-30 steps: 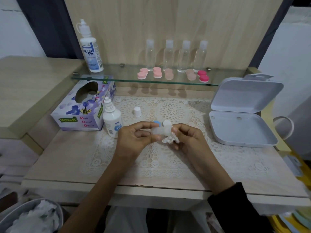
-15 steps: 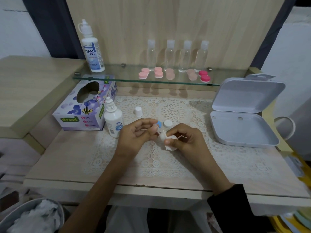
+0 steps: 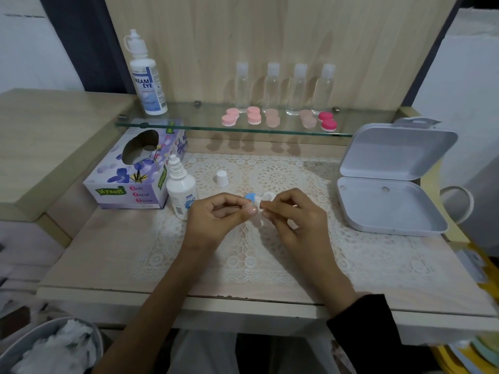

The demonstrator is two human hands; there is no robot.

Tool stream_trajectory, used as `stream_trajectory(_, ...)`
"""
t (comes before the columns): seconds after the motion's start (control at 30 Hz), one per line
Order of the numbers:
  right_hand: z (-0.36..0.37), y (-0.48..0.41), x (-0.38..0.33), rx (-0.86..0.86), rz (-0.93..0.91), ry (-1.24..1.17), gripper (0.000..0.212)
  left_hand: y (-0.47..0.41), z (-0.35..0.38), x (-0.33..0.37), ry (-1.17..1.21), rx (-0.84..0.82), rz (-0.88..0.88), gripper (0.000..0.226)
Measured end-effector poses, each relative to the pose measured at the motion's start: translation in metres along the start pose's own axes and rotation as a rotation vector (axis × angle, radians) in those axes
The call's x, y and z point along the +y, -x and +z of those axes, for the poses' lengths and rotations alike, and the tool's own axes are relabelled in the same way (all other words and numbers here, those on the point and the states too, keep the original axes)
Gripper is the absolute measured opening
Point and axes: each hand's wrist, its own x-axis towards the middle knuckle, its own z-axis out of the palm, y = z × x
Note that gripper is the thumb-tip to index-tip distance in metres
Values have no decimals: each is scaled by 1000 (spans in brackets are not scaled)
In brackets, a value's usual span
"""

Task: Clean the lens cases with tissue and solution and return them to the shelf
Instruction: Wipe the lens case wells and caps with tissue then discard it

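My left hand [image 3: 216, 217] pinches a small clear lens case [image 3: 256, 215] above the lace mat. My right hand [image 3: 294, 214] pinches a crumpled white tissue [image 3: 261, 205] against that case. Just behind my fingers lie a blue cap [image 3: 249, 197] and a white cap [image 3: 268, 196]. An uncapped solution bottle [image 3: 181, 197] stands left of my left hand, its white cap [image 3: 222, 178] on the mat. Several pink lens cases [image 3: 253, 118] sit on the glass shelf [image 3: 189, 125].
A tissue box [image 3: 135, 171] sits at the left. An open grey box [image 3: 388, 195] lies at the right. A big solution bottle [image 3: 145, 76] and several clear bottles [image 3: 283, 87] stand on the shelf. A bin with used tissue [image 3: 54, 349] is below left.
Both hands shifted slightly while rubbing the tissue on the case; the right hand turned the tissue, and the case tilted more upright between my fingers.
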Motion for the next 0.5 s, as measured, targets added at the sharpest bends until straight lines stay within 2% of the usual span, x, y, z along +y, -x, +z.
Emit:
stream_trajectory(0.37,-7,-2,3,104,269,-102,13,2,3,1,-19,-27,10,27)
stream_trajectory(0.5,-9,-2,4,109,416,-222,12,2,2,2,-28,-44,27,28)
